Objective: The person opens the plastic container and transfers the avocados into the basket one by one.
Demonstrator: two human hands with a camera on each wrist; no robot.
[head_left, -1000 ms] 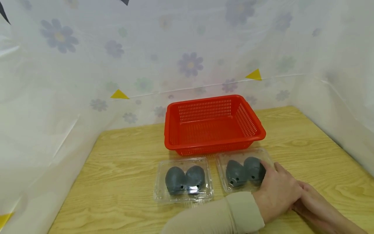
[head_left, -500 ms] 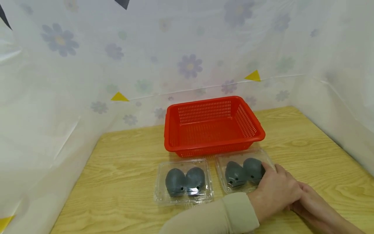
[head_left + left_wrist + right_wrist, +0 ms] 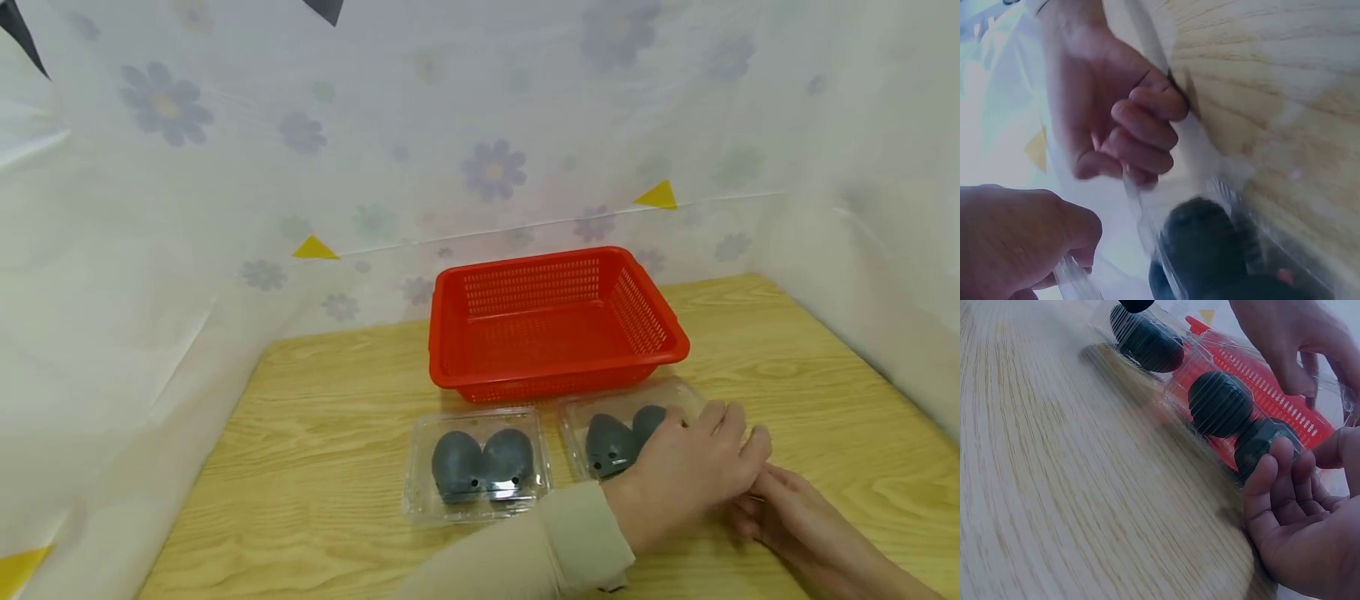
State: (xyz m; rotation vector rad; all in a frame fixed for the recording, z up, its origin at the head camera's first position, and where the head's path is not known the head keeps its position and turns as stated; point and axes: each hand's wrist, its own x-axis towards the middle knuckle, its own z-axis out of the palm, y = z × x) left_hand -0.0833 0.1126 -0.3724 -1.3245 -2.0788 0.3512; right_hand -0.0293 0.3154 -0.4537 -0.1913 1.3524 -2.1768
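Note:
Two clear plastic clamshell boxes lie side by side, each with two dark, egg-shaped fruits that look like avocados. My left hand is over the right-hand clamshell box and partly hides its avocados. In the left wrist view, that left hand grips a clear plastic edge, seemingly the lid, apart from the lower edge. My right hand pinches the box's near right edge between thumb and curled fingers. The left clamshell box stands untouched.
A red perforated basket stands just behind the two boxes, close to the right one. Wood-grained tabletop spreads to the left and right. A flowered white sheet hangs behind and along the sides.
My left hand has turned, its fingers rising from the right box's corner, and covers more of the avocados. My right hand stays at the same edge. The head view has shifted slightly.

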